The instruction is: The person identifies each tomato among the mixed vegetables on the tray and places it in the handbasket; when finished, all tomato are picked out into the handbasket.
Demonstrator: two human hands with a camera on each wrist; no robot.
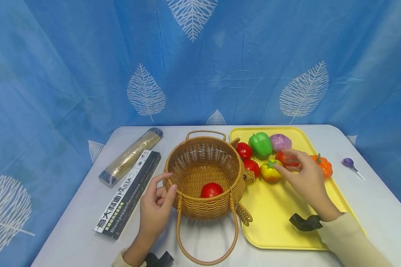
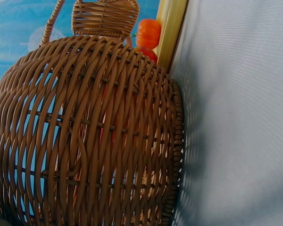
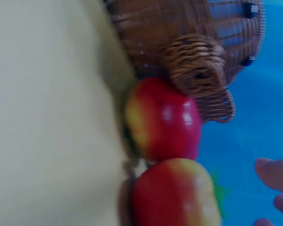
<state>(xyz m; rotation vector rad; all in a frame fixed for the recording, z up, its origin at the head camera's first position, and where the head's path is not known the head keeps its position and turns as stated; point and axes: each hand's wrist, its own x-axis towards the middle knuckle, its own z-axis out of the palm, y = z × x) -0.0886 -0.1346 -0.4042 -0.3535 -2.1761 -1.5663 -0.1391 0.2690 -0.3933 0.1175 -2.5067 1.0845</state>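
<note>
the left hand pinches the near left rim of a wicker basket between thumb and index finger; a red fruit lies inside, by the near wall. the right hand hangs over a yellow tray, thumb and fingers spread, just beside a yellow-and-red fruit. two more red fruits sit between that and the basket; a green pepper and purple onion lie farther back, before a blue cloth.
</note>
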